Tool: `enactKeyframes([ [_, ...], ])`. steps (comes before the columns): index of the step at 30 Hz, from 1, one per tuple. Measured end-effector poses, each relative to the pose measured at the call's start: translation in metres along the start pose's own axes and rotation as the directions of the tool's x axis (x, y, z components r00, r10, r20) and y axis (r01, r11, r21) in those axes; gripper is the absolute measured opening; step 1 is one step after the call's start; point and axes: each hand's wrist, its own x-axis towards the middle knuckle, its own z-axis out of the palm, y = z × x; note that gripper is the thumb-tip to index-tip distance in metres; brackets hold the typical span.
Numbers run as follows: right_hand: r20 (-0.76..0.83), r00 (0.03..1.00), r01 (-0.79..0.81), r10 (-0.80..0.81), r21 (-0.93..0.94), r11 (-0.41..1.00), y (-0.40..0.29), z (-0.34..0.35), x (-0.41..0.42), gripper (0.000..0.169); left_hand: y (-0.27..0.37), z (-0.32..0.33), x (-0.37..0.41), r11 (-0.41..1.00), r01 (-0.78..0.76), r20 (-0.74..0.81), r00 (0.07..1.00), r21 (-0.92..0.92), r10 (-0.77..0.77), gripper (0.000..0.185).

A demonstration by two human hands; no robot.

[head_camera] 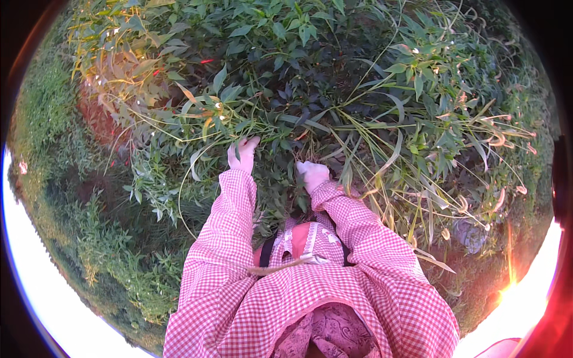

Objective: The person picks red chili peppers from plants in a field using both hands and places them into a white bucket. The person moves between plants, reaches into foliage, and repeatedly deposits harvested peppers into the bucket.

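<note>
My left hand (243,154) reaches into the leafy green stems of a pepper plant (230,105), thumb and fingers bent. Leaves cover its fingertips, so a hold on the stems cannot be confirmed. To its right, lower down, my right hand (314,173) is curled like a fist beside thin brown fibres (309,151) that look like dry roots or stalks. Whatever lies inside that fist is hidden. Long grass blades (358,129) spread up and rightward from close to this hand. Both forearms wear pink-checked sleeves.
Dense pepper foliage (286,31) fills the far side, with a few red peppers (207,61) at upper left. Foxtail grass heads (499,199) arch at the right. A pale grey lump (469,233) rests on the soil there. Leafy rows (114,250) run along the left.
</note>
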Motion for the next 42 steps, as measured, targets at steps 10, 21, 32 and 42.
enactKeyframes([
  [10, 0.549, 0.836, -0.526, 0.01, 0.807, -0.268, 0.026, -0.039, -0.025, 0.017, 0.008, -0.006, 0.0, 0.997, -0.076, -0.01, 0.997, -0.035, 0.076, 0.034],
  [21, -0.034, 0.788, -0.293, 0.615, 0.858, 0.422, 0.139, -0.163, -0.011, 0.016, 0.044, 0.005, -0.075, 0.808, -0.581, 0.055, 0.814, 0.099, 0.578, 0.024],
  [32, 0.373, 0.823, -0.474, 0.428, 0.867, 0.156, 0.186, -0.223, 0.005, 0.017, 0.156, 0.176, -0.02, 0.426, -0.865, 0.665, 0.484, 0.265, 0.57, 0.026],
  [42, 0.247, 0.763, -0.553, 0.597, 0.727, 0.406, 0.233, -0.175, -0.036, 0.009, 0.201, 0.185, 0.072, 0.716, -0.68, 0.473, 0.688, 0.157, 0.55, 0.05],
])
